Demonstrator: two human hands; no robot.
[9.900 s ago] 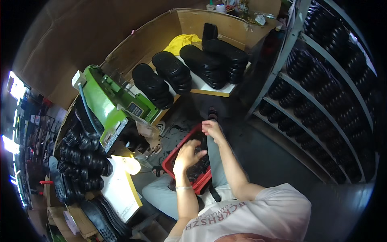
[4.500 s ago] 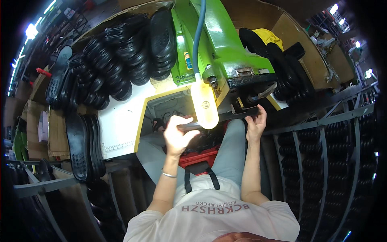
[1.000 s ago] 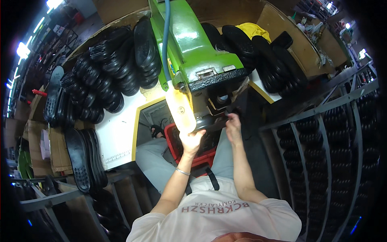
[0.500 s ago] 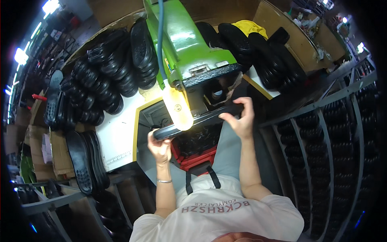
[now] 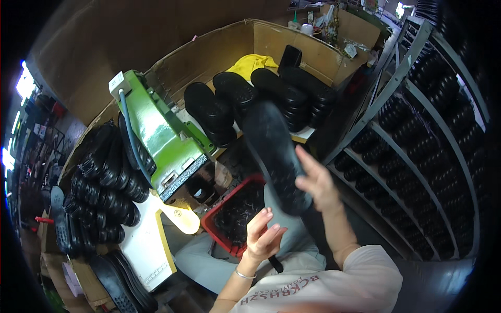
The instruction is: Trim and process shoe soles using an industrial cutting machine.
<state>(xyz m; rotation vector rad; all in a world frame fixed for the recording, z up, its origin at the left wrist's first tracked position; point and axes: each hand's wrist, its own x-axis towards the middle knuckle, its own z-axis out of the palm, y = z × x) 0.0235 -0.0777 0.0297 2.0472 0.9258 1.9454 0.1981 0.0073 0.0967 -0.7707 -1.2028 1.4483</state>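
Observation:
My right hand point(image 5: 317, 182) grips a long black shoe sole point(image 5: 274, 151) near its lower end and holds it up in the air, pointing away toward the stacks at the back. My left hand point(image 5: 262, 236) hovers lower, fingers apart and holding nothing, just over the near edge of a red crate point(image 5: 219, 218) with dark contents on my lap. The green machine point(image 5: 159, 136) stands to the left of the crate.
Stacks of black soles point(image 5: 261, 94) sit on the far table inside cardboard walls point(image 5: 219, 49). More soles are piled at the left point(image 5: 107, 182). A metal rack point(image 5: 417, 130) full of soles fills the right. A yellow cloth point(image 5: 252, 63) lies at the back.
The sole has left the green machine: my right hand alone now lifts it up and to the right. My left hand let go of it and dropped toward the red crate.

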